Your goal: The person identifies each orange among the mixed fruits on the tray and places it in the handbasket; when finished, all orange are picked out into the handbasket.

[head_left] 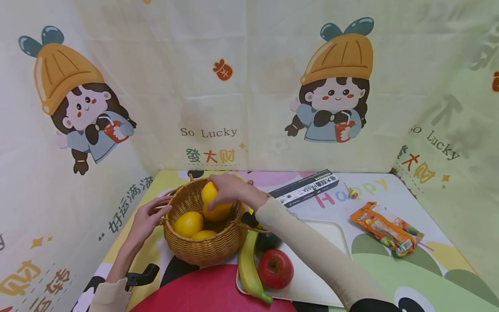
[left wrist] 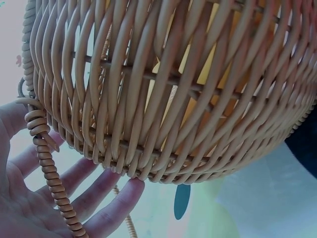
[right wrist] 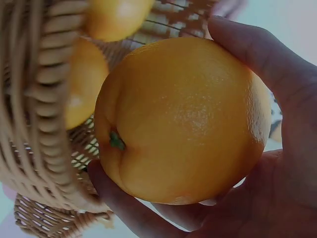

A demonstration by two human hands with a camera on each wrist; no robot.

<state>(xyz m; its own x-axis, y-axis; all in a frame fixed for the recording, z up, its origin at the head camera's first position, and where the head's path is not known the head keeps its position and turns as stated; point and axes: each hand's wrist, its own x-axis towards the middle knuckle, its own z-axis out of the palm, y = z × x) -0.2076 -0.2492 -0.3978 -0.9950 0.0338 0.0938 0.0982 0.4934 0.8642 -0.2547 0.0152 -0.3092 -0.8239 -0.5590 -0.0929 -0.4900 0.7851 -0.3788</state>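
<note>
My right hand (head_left: pixel 228 189) grips an orange (right wrist: pixel 183 121), thumb on one side and fingers curled round the other. The orange is at the mouth of a round wicker basket (head_left: pixel 202 253). Several other oranges (head_left: pixel 189 224) lie inside, partly hidden by the near rim and by one another. At the basket's left side, my left hand (head_left: pixel 147 216) has its fingers spread, with fingertips touching the weave. In the left wrist view, the basket's coiled handle (left wrist: pixel 57 183) hangs in front of that palm.
Right of the basket, a white tray (head_left: pixel 312 288) bears a banana (head_left: pixel 247 264), a round red fruit (head_left: pixel 275 268) and a dark fruit (head_left: pixel 269 241). Behind lies a long pasta box (head_left: pixel 308 190). A lollipop (head_left: pixel 352 193) and an orange snack packet (head_left: pixel 386 227) lie farther right.
</note>
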